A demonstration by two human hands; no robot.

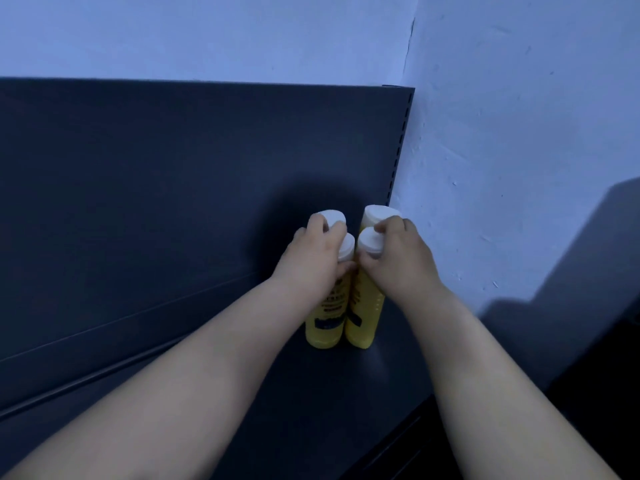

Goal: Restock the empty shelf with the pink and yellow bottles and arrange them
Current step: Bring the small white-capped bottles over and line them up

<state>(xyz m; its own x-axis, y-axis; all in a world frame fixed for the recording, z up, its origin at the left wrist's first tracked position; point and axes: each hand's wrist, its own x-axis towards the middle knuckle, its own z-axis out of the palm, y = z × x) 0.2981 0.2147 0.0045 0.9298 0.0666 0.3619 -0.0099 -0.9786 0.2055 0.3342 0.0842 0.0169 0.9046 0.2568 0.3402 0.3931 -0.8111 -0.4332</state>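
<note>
Against the pale wall [519, 133] stands the dark back panel [173, 168], and under it the shelf [304, 403] I am stocking. At its right end, just beside the slotted upright [401, 140], four yellow bottles [327, 323] stand upright in a tight two-by-two block, front pair touching side by side, rear pair close behind. I judge I have started in this corner so the rows can build leftward from a fixed edge. Nothing pink is in view.

Both arms reach in together. My left hand [311, 258] takes the left pair: its fingers [317, 223] curl over the rear white cap [334, 216] while the thumb wraps the neck of the front bottle. My right hand [398, 254] mirrors it on the right pair, fingers [391, 225] bent over the rear cap [379, 212] and the thumb hooked below the front cap [370, 241]. Neither hand is spread; each is clamped round two tops at once.

Holding them high lets me carry and steer two per hand, and squeeze the columns together so the block sits square. The cost, I think, is leverage: tall bottles held by the top could tip at the base if I let go unevenly.
</note>
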